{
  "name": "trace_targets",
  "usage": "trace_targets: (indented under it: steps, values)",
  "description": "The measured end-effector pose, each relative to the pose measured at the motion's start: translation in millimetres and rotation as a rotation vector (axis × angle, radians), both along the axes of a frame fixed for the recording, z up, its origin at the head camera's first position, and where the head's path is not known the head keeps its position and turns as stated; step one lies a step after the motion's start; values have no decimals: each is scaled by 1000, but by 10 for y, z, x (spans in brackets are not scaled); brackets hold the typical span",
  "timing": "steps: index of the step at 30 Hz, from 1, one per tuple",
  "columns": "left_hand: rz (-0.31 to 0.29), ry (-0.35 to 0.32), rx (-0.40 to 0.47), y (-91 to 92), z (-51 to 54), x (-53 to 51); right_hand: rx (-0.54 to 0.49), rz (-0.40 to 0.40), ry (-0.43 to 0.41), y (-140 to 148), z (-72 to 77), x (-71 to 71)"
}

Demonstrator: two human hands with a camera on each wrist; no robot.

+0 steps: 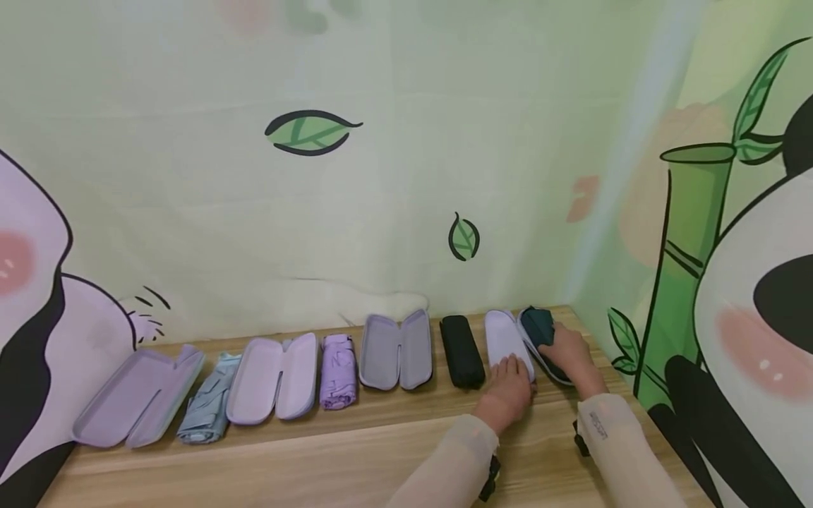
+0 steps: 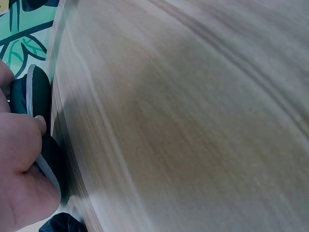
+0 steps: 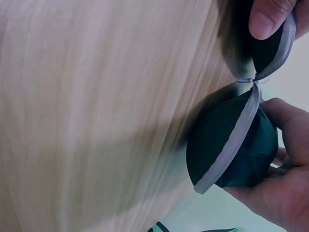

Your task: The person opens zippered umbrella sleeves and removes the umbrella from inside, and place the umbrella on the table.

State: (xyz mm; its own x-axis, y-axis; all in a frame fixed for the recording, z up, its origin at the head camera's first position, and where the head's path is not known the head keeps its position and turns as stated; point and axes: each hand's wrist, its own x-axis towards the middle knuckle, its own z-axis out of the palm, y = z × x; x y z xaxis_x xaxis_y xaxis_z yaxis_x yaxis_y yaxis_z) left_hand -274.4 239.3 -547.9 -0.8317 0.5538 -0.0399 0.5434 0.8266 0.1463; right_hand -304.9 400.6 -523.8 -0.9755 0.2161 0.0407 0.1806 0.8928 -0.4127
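At the table's right end lies an unfolded zip case (image 1: 500,326), dark green outside with a pale lining. My left hand (image 1: 508,394) holds its left half by the near end, fingers over the lining and thumb (image 3: 261,25) on the outer shell. A dark green folded cloth (image 1: 538,326) sits in the right half. My right hand (image 1: 574,355) grips this cloth, thumb and fingers on opposite sides of it, as the right wrist view shows. The left wrist view shows the left hand (image 2: 21,169) at the case's edge; its other fingers are mostly hidden.
Left of the hands stands a closed black case (image 1: 461,351). Further left lie an open grey-lined case (image 1: 380,353), a rolled purple cloth (image 1: 339,372), an open lilac-lined case (image 1: 255,381), a folded light-blue cloth (image 1: 212,402) and another open case (image 1: 127,402). A printed backdrop rises behind the table.
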Motion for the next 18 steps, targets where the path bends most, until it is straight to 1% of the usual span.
trace_targets:
  steps: [7,13,18]
  values:
    - [-6,19,-15,-7,2,22,-22,-15,-14,2,10,35]
    - [-17,-2,-13,-12,3,17,-41,-20,2,16,7,49]
    - [-6,44,-23,-18,-9,-14,-71,6,33,-28,52,65]
